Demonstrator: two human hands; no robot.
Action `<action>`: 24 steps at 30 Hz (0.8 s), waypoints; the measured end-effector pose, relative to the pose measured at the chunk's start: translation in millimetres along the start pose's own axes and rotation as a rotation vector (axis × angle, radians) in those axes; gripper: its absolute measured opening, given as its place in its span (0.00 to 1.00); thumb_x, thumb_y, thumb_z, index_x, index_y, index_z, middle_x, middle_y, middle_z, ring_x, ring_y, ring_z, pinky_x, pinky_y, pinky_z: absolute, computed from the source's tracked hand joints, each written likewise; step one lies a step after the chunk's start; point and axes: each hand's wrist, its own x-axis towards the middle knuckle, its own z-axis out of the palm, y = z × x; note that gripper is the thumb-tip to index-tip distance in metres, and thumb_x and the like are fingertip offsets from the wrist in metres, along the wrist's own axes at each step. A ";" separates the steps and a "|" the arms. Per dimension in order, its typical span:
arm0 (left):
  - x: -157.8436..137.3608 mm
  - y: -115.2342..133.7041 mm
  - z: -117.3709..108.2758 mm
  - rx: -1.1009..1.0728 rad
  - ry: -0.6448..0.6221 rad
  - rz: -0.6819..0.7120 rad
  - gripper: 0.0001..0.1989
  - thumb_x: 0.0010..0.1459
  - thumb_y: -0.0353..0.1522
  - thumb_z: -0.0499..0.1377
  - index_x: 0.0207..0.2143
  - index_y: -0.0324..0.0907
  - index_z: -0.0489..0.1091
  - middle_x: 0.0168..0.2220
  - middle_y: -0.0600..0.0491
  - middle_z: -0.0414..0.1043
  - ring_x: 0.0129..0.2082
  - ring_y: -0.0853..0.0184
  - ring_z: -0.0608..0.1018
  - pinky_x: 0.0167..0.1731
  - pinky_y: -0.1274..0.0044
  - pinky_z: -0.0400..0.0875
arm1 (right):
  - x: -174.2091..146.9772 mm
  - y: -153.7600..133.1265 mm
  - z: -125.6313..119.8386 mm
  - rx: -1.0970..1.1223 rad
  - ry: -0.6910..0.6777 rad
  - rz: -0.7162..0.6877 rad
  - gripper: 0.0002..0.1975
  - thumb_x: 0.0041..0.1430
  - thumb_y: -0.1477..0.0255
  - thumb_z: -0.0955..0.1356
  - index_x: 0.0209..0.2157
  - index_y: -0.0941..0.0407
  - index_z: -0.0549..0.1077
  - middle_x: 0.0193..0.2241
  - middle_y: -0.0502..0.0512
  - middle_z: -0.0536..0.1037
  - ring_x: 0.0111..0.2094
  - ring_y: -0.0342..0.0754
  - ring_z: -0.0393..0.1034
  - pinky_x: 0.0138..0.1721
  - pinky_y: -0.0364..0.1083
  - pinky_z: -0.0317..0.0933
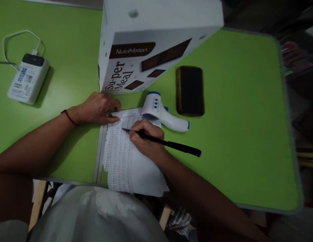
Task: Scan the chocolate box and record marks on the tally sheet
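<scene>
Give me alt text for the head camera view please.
A right hand holds a black pen to paper partly filled with rows of small writing, while the left hand rests by the paper's upper left corner. Around them on a green table are a white handheld thermometer, a dark phone, a white NutriMotion box and a power bank with a cable.

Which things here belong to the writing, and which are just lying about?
In use:
black pen, in the right hand
paper beneath it

Apparently just lying about:
NutriMotion box
thermometer gun, overlapping the paper
phone
power bank
</scene>
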 end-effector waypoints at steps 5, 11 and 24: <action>-0.3 0.3 -0.7 0.007 0.011 -0.001 0.14 0.57 0.42 0.60 0.38 0.42 0.77 0.28 0.52 0.77 0.26 0.67 0.74 0.27 0.76 0.60 | 0.0 1.4 -0.3 -0.009 0.017 0.002 0.07 0.46 0.75 0.66 0.20 0.51 0.63 0.16 0.42 0.65 0.19 0.41 0.59 0.21 0.44 0.55; -0.8 -2.1 1.2 -0.009 0.033 0.028 0.14 0.58 0.43 0.60 0.37 0.42 0.75 0.25 0.53 0.74 0.24 0.68 0.72 0.26 0.76 0.59 | -2.0 2.5 -0.1 -0.030 0.035 -0.026 0.08 0.46 0.77 0.66 0.21 0.51 0.62 0.16 0.42 0.65 0.19 0.41 0.59 0.22 0.44 0.55; -0.5 -3.1 2.7 -0.046 0.033 0.029 0.14 0.56 0.42 0.62 0.37 0.41 0.76 0.26 0.54 0.74 0.23 0.69 0.71 0.26 0.76 0.57 | -0.3 0.5 -0.4 -0.040 0.068 0.003 0.08 0.46 0.76 0.66 0.20 0.52 0.62 0.15 0.41 0.64 0.18 0.40 0.58 0.21 0.42 0.54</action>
